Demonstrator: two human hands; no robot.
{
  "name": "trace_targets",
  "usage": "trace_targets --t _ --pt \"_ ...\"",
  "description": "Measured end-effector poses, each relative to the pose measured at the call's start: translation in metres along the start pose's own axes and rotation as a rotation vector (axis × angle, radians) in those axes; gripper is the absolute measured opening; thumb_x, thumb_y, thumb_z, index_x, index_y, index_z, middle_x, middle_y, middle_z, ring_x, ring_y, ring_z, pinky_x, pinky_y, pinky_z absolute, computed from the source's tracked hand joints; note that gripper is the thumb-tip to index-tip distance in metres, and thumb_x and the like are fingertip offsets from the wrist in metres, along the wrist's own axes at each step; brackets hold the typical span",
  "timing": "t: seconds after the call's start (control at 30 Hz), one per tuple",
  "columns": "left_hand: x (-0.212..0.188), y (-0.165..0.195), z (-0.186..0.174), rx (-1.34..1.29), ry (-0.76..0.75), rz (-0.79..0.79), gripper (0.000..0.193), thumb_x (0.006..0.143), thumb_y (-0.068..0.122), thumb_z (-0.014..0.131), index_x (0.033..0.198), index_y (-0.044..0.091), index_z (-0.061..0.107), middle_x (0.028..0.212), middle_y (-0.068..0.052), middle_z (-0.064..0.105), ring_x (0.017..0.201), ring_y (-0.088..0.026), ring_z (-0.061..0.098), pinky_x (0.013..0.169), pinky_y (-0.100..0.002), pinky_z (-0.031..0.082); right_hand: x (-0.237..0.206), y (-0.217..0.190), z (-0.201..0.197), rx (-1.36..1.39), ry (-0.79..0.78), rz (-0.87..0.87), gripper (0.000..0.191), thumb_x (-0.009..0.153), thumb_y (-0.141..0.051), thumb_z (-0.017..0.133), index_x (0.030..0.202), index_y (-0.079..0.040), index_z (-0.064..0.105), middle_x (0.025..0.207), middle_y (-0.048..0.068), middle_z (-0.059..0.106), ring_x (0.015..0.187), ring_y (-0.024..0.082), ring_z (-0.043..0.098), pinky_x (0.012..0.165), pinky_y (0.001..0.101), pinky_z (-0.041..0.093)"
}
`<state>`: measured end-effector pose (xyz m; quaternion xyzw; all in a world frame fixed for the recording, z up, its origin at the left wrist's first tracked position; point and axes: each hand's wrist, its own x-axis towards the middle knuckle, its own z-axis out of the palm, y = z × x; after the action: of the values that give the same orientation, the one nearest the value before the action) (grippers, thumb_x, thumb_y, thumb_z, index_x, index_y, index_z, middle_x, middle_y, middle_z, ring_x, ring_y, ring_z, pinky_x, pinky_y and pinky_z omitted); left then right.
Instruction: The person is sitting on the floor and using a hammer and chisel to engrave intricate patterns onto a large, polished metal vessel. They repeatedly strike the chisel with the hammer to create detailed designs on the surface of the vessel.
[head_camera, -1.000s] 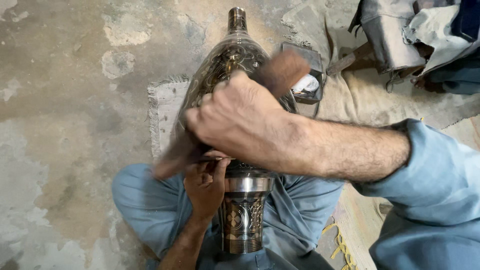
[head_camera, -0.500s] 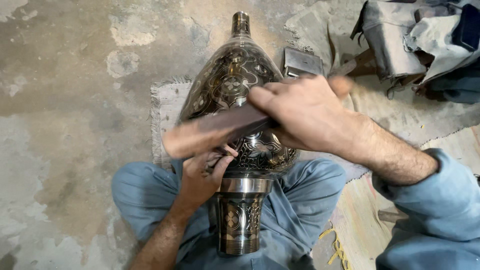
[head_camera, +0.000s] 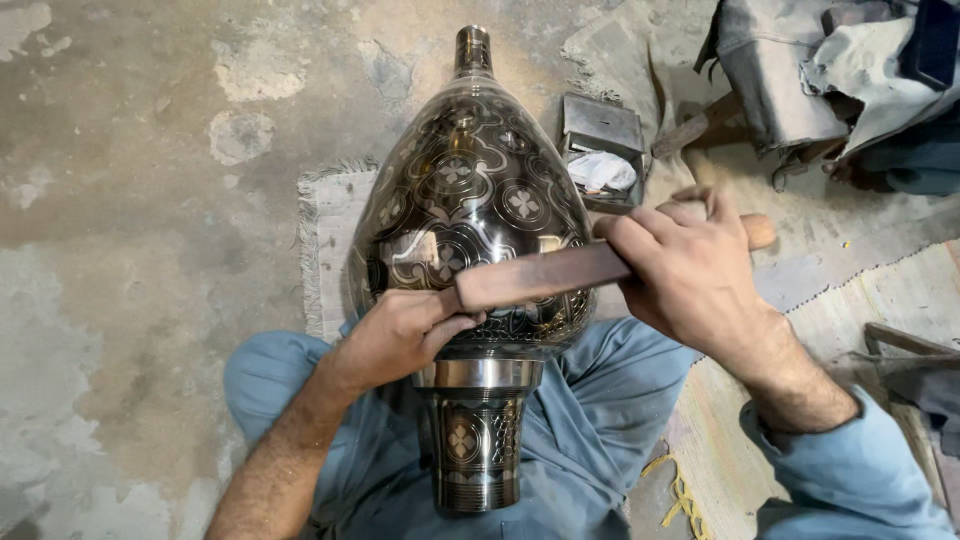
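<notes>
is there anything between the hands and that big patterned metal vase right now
Nothing visible. The left hand rests directly on the lower body of the vase. The right hand holds a flat wooden tool that lies across the vase's belly; that tool alone sits between the right hand and the metal.

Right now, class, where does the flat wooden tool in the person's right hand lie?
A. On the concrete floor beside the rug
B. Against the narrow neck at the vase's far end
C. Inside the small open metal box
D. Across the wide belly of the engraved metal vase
D: the right hand holds the wooden tool across the belly of the vase, near the left hand.
</notes>
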<state>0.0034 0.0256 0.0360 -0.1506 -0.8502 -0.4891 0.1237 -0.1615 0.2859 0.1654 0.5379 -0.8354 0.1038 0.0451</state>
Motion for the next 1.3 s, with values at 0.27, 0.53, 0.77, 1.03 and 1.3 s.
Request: trace_targets --t 0.27,0.53,0.77,1.03,1.3 --pt "0.021 0.005 -0.016 -0.006 -0.241 0.129 0.041 0.090 0.009 0.073 0.130 0.011 0.065 0.111 -0.012 0.078 0.094 -0.030 0.078 0.084 -0.040 0.064 -0.046 0.016 0.048 0.211 0.280 0.047 0.043 0.069 -0.011 0.078 0.110 -0.009 0.065 0.097 0.006 0.068 0.092 0.029 0.065 0.095 0.0444 0.044" --pt "0.022 0.000 -0.019 -0.020 -0.269 0.129 0.039 0.093 0.011 0.072 0.131 0.009 0.065 0.118 -0.012 0.076 0.103 -0.030 0.076 0.089 -0.041 0.063 -0.073 0.013 0.080 0.634 0.222 0.363 0.024 0.078 -0.013 0.084 0.094 -0.009 0.067 0.080 0.002 0.070 0.071 0.019 0.069 0.068 0.0337 0.055" --pt "0.019 -0.007 -0.016 -0.024 -0.279 0.119 0.038 0.092 0.012 0.073 0.129 0.011 0.067 0.117 -0.010 0.078 0.103 -0.028 0.077 0.090 -0.040 0.063 -0.066 0.000 0.059 0.537 0.329 0.076 0.034 0.080 -0.005 0.081 0.107 -0.010 0.062 0.101 0.007 0.069 0.090 0.028 0.069 0.085 0.0385 0.055" --pt "0.032 -0.002 -0.021 -0.040 -0.378 0.158 0.041 0.095 0.015 0.070 0.135 0.015 0.063 0.110 -0.009 0.078 0.092 -0.026 0.079 0.084 -0.037 0.065 -0.067 -0.013 0.049 -0.034 0.230 0.130 0.042 0.066 -0.006 0.079 0.106 -0.008 0.067 0.091 0.005 0.069 0.086 0.029 0.069 0.091 0.0503 0.044" --pt "0.056 0.019 -0.030 0.024 -0.602 0.157 0.045 0.086 0.013 0.069 0.130 0.021 0.064 0.109 -0.005 0.078 0.095 -0.027 0.077 0.081 -0.040 0.061 -0.087 -0.009 0.087 0.242 0.533 0.118 0.035 0.081 -0.007 0.081 0.109 -0.008 0.060 0.092 0.002 0.068 0.088 0.022 0.064 0.099 0.0441 0.041"
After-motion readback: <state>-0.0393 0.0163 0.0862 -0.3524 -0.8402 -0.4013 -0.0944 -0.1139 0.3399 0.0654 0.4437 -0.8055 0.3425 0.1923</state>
